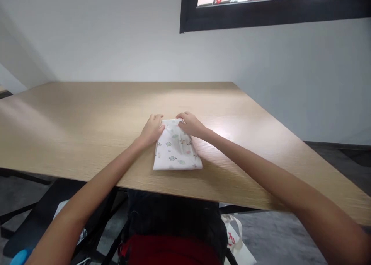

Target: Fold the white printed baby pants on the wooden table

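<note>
A folded white cloth (176,151) with small green, pink and brown prints lies on the wooden table. Its fold faces me along the near edge. My left hand (152,129) grips the far left corner, thumb on top and fingers curled past the edge. At the far right corner, my right hand (189,123) holds the cloth in the same way, its thumb pressed on the upper layer. The fingertips of both hands are partly hidden behind the cloth's far edge.
The light wooden table (87,118) reaches back to a pale wall (116,33). A dark-framed window (261,15) is at upper right. Below the table's near edge, a white bag (239,245) with red lettering rests on the floor, and a blue object (21,256) shows at lower left.
</note>
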{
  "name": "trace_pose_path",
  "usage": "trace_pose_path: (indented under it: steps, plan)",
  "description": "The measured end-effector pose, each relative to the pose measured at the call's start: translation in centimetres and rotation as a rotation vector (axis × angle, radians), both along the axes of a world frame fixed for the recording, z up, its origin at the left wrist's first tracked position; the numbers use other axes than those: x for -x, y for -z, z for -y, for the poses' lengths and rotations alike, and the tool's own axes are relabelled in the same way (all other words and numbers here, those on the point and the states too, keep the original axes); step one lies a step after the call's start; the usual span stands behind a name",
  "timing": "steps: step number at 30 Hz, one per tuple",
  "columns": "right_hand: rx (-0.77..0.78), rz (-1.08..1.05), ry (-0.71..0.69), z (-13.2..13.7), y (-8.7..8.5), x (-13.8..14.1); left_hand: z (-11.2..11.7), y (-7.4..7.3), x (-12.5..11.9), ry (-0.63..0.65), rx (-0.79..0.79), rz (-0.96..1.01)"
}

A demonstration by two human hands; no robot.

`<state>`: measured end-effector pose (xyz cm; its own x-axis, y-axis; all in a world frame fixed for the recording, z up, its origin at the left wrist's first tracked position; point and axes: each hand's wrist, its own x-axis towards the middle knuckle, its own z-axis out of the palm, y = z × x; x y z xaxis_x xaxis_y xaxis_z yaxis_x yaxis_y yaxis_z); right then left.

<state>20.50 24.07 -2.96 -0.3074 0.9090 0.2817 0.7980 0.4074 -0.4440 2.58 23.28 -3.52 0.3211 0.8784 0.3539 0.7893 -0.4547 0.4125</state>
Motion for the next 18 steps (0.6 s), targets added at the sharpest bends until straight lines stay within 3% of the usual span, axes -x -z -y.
trace_pose_path:
  steps: [2, 6, 8, 13, 16, 18]
  plan:
    - [-0.156, 0.101, -0.008, 0.5, 0.7, 0.6, 1.8, 0.6, -0.2, 0.024, -0.053, -0.050]
    - [-0.365, 0.379, -0.023, 0.8, 1.3, 2.7, 6.4, 1.2, -1.1, 0.232, -0.050, -0.173]
    - [-0.335, 0.518, -0.015, -0.4, 1.5, 3.4, 8.6, 1.6, -1.3, 0.300, -0.048, -0.207]
    - [-0.095, 0.664, -0.083, -4.5, 1.3, 3.3, 14.1, 2.7, 0.0, 0.298, -0.122, -0.237]
    - [-0.129, 0.645, -0.071, -4.6, 0.5, 2.9, 15.5, 2.6, 1.2, 0.326, -0.161, -0.241]
    - [-0.254, 0.560, -0.004, -2.9, -0.3, 2.5, 15.2, 2.3, 1.8, 0.341, -0.165, -0.240]
